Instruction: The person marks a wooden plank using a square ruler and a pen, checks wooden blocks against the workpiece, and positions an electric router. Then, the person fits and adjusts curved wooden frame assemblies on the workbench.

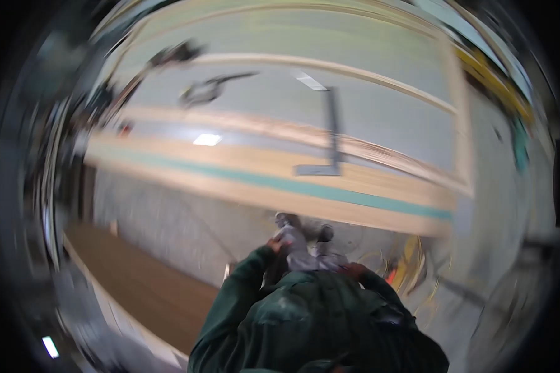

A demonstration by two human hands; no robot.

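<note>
The picture is blurred by motion. My left hand (275, 244) hangs low beside my light trousers (298, 252), at the thigh; its fingers are smeared and I cannot make out anything in them. My right hand (356, 270) is at my other hip, mostly hidden by the dark green sleeve. Ahead of me a long wooden board (230, 177) with a green stripe runs along the near side of a wood frame. A dark metal square (335, 133) lies across the board and the frame.
A clamp-like tool (202, 93) lies on the grey panel inside the frame. A brown board (140, 280) is at lower left. Yellow and red items (407, 267) with a yellow cord lie on the floor at right. A yellow beam (491, 78) stands beyond the frame.
</note>
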